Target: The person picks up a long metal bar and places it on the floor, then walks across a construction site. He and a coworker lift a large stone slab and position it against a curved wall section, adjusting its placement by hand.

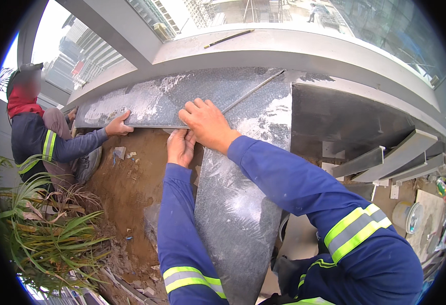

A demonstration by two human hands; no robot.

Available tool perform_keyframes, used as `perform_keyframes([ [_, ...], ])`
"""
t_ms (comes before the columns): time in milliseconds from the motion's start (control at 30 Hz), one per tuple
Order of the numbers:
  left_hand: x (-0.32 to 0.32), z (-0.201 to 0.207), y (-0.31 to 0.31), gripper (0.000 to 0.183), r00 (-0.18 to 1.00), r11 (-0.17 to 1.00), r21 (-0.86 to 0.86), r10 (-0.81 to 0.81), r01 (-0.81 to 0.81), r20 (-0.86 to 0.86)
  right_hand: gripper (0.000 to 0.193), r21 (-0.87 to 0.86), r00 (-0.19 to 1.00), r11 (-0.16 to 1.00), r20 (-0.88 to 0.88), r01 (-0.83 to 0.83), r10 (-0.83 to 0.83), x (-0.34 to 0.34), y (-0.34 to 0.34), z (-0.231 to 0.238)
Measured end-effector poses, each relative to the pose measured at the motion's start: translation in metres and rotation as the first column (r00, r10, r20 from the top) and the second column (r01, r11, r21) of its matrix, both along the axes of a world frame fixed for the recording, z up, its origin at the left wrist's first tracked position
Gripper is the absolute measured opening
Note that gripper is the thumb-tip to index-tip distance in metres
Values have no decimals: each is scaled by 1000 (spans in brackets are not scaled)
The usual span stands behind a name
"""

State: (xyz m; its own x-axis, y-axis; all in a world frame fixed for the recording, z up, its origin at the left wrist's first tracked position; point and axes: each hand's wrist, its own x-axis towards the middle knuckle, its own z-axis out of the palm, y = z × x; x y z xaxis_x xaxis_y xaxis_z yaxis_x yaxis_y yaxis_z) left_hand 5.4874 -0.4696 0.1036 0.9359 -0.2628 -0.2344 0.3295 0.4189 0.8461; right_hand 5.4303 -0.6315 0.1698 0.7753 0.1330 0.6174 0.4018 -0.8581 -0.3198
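Observation:
A long grey stone slab (146, 101) with whitish smears runs along the window ledge. A second grey slab (238, 203) comes from its right end toward me. A thin straight strip (253, 91) lies diagonally where they meet. My right hand (208, 123) is closed over the long slab's near edge by the inner corner, close to the strip's lower end. Just below it, my left hand (181, 146) pinches the same edge from underneath; its fingertips are partly hidden. Further left, a co-worker's hand (119, 123) grips that slab's edge.
A co-worker (34, 127) crouches at the far left beside leafy plants (55, 229). Brown soil (131, 178) fills the space below the slabs. A black-and-yellow pencil-like stick (229, 39) rests on the window ledge. Cut panels (396, 155) lean at right, near a white bucket (407, 217).

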Motion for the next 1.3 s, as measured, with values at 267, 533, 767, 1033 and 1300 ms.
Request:
perform_keyframes([
  [267, -28, 44, 17, 29, 988, 984, 172, -28, 54, -150, 22, 325, 993, 945, 121, -45, 6, -3, -6, 16],
  [533, -195, 160, 79, 47, 998, 859, 512, -40, 10, 48, 18, 756, 977, 643, 19, 126, -214, 5, -14, 20],
  [767, -401, 245, 127, 61, 967, 486, 868, -253, 100, 30, 23, 857, 975, 487, 218, -168, -47, -71, -63, 112],
  [1033, -538, 210, 116, 58, 989, 387, 920, -101, -59, 105, 26, 833, 906, 519, 53, 191, -420, -315, -336, 33],
  [1300, -498, 135, 6, 72, 720, 226, 868, -488, -442, 494, 39, -230, 80, 747, -932, 624, -354, -620, -362, -227],
])
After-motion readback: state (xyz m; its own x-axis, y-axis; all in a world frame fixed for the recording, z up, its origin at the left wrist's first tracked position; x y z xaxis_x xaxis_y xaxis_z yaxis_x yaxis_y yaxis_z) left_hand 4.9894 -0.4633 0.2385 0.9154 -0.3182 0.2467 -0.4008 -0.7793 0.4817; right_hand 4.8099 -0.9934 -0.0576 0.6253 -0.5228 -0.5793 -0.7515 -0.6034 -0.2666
